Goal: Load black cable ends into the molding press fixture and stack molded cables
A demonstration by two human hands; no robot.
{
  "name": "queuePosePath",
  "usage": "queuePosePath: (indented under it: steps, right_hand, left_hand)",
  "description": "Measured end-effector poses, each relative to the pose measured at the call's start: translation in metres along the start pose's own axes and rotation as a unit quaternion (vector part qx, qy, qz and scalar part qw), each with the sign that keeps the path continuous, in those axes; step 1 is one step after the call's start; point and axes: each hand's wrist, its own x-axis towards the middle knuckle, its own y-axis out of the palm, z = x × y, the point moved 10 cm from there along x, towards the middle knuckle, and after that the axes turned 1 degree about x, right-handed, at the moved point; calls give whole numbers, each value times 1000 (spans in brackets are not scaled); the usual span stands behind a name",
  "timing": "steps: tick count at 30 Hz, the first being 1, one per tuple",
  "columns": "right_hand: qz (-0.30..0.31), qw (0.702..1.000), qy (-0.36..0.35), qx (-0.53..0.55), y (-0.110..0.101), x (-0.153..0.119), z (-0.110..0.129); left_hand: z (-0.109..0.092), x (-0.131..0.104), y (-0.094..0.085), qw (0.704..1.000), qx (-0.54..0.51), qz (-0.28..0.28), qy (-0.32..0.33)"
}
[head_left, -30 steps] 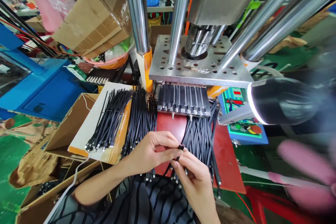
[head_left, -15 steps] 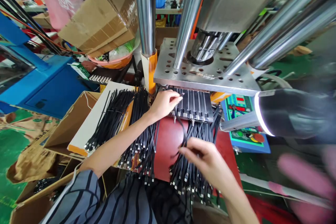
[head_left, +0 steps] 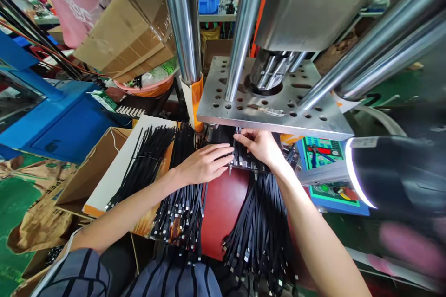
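Note:
My right hand (head_left: pixel 262 147) reaches under the press plate, thumb and forefinger pinched on what looks like a black cable (head_left: pixel 238 146) lying in the slotted metal fixture (head_left: pixel 249 164). At the fixture's front left corner rests my left hand (head_left: pixel 205 163), fingers stretched out side by side and touching the edge. The fingers and plate hide part of the fixture. Below it, a bundle of black cables (head_left: pixel 259 222) with metal-tipped plugs fans over the red surface (head_left: pixel 223 211). More black cables (head_left: pixel 181 209) lie left, under my left forearm.
The drilled steel plate (head_left: pixel 219 106) hangs just above both hands, between thick steel posts (head_left: pixel 184 23). A blue control box (head_left: pixel 351 206) and a ring lamp (head_left: pixel 353 171) stand right. Left are a white board (head_left: pixel 114 171), an open carton (head_left: pixel 80 171) and a blue machine (head_left: pixel 66 125).
My right hand has risen from the cable bundle to the fixture. My left hand has moved down and slightly left, its pinch opened into stretched fingers. The view has shifted slightly.

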Motion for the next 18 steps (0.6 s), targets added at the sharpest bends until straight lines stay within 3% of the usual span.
queuePosePath:
  steps: [4,9,15,18]
  right_hand:
    - [-45,999,-5,3,-4,0,-4]
    - [-35,997,9,65,-3,-5,-9]
    - [-89,996,23,18,-11,-4,-10]
    - [-133,990,19,-31,-20,-22,-3]
  left_hand:
    - [-3,6,10,998,52,38,19]
    - [-11,9,16,994,92,54,-21]
    - [-19,6,23,989,127,42,-66]
    - [-23,6,31,981,157,52,-96]
